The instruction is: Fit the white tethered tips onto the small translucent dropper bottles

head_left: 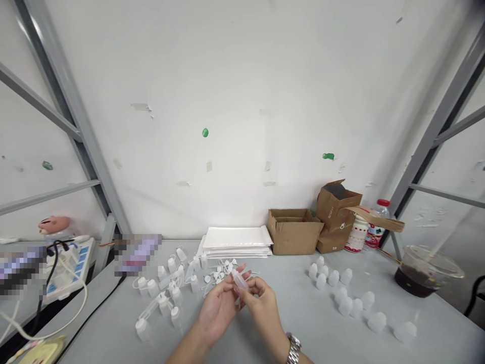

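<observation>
Between my two hands is a small translucent white plastic bottle, tilted, with its narrow end up and to the left. My left hand, palm turned up, has its fingers closed around the upper part of it. The thumb and fingers of my right hand pinch its lower end; a metal watch is on that wrist. Just behind my fingers lies a heap of small white caps with loop straps. Left of my left hand stand several capped white bottles, some with straps.
Several frosted white bottle-like pieces are spread on the right of the grey table. White padded envelopes and an open cardboard box sit by the wall. A lidded cup of dark drink is at far right, a power strip at left.
</observation>
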Available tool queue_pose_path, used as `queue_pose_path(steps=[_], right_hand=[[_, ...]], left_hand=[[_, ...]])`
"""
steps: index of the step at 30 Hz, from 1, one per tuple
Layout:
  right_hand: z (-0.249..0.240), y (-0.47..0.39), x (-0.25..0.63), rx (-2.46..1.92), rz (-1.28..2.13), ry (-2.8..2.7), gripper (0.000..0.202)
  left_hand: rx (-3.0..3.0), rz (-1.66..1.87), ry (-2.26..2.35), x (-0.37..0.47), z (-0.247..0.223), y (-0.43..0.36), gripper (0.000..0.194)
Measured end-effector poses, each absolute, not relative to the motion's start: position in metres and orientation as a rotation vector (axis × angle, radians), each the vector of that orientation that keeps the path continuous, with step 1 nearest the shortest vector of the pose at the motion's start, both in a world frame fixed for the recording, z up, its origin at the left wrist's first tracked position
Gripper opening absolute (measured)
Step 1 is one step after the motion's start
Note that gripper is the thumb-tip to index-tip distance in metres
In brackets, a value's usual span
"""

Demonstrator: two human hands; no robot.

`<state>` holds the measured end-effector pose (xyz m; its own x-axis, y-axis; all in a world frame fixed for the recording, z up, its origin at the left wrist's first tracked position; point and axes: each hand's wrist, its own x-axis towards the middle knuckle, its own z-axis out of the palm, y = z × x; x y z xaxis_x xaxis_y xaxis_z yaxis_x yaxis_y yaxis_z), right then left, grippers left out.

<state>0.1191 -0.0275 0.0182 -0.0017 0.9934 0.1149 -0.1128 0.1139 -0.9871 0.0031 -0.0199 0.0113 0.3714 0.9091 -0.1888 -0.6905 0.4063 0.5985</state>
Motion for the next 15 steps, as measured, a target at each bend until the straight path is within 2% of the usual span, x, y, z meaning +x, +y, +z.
queue_pose_path(steps=[6, 11, 15], right_hand=[[0.006, -0.026, 0.122, -1.162, 0.851, -1.364, 0.026], [0.0, -0.028, 0.122, -1.238, 0.453, -1.59, 0.015], [-0.002, -0.028, 0.122, -1.226, 0.374, -1.656, 0.012]], left_hand=[[0.466, 1.084, 0.454, -0.001, 0.022, -0.02, 0.044], [0.485, 1.111, 0.546, 0.003, 0.025, -0.022, 0.04], [0.482, 1.112, 0.548, 0.004, 0.024, -0.022, 0.038]])
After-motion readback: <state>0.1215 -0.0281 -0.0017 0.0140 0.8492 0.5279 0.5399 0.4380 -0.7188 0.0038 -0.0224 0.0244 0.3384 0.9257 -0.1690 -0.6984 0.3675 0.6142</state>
